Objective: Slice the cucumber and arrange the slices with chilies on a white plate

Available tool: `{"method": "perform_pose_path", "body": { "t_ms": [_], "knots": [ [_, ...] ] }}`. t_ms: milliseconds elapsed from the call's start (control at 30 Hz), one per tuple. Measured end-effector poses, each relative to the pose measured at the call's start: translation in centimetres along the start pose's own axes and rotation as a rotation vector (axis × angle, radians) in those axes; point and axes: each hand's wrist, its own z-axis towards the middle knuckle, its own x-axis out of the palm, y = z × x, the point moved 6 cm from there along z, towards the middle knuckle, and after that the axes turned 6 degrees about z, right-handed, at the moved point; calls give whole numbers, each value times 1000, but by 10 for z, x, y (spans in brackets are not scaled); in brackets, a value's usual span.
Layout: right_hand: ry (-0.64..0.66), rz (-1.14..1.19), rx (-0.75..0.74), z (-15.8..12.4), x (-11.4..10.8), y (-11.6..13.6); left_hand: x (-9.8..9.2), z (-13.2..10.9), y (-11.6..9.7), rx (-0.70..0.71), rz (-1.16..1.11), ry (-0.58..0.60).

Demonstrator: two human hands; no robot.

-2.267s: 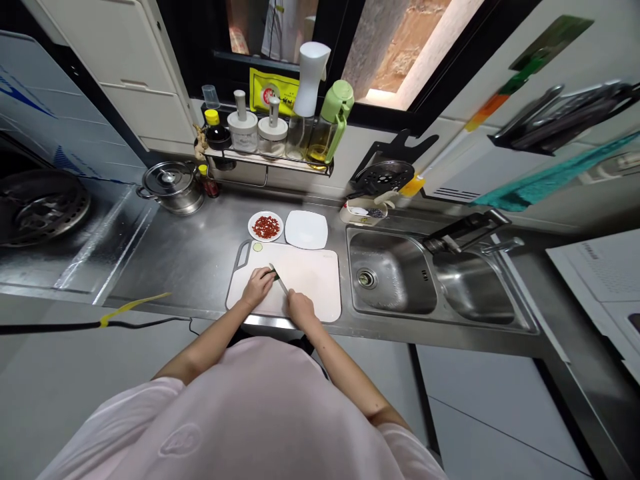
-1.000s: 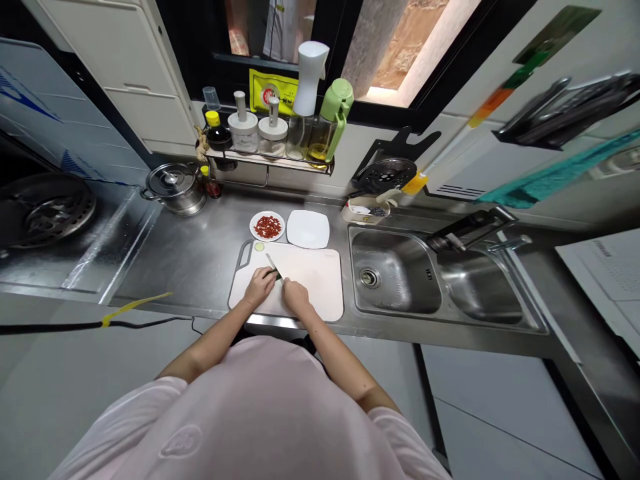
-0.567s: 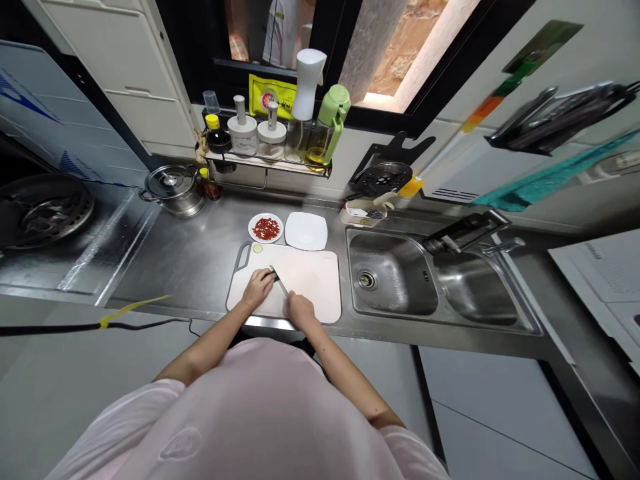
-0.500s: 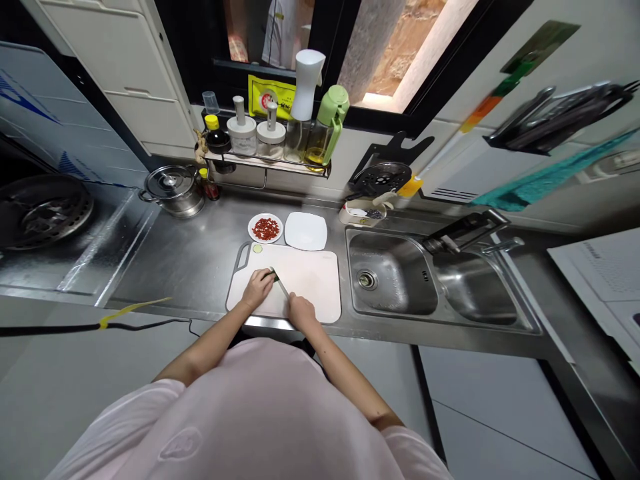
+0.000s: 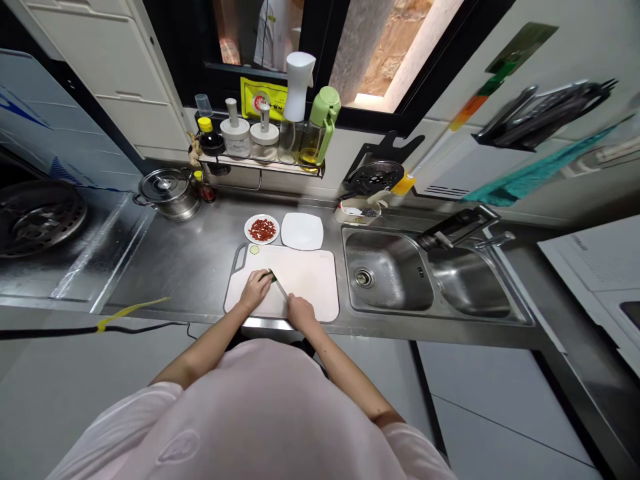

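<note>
On the white cutting board [image 5: 310, 273] my left hand [image 5: 255, 289] is closed around a dark-green-skinned piece of cucumber [image 5: 270, 275], mostly hidden under the fingers. My right hand [image 5: 301, 312] grips a kitchen knife [image 5: 281, 289] by its handle, which the fist covers. The blade slants up and left, its tip end against the cucumber beside my left fingertips. A round pale green slice [image 5: 255, 250] lies flat near the board's grey handle. Just behind the board stand a white plate of chopped red pieces [image 5: 263, 229] and a bare white square plate [image 5: 302, 231].
A double steel sink [image 5: 390, 309] lies right of the board. At the back left is a lidded steel pot [image 5: 170, 193], with a burner [image 5: 40, 217] farther left. A wall rack [image 5: 260, 164] carries jars and bottles. A small utensil box [image 5: 357, 213] stands behind the sink.
The view has shifted slightly, so the surroundings sit a little farther left. Both hands keep nearly the same place, with the knife still at the cucumber.
</note>
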Motion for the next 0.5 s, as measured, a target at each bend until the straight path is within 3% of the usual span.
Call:
{"method": "perform_pose_path", "body": {
  "t_ms": [500],
  "knots": [
    [-27,14,-6,17,-15,13,-15,8,-10,-37,-26,14]
  ]
}}
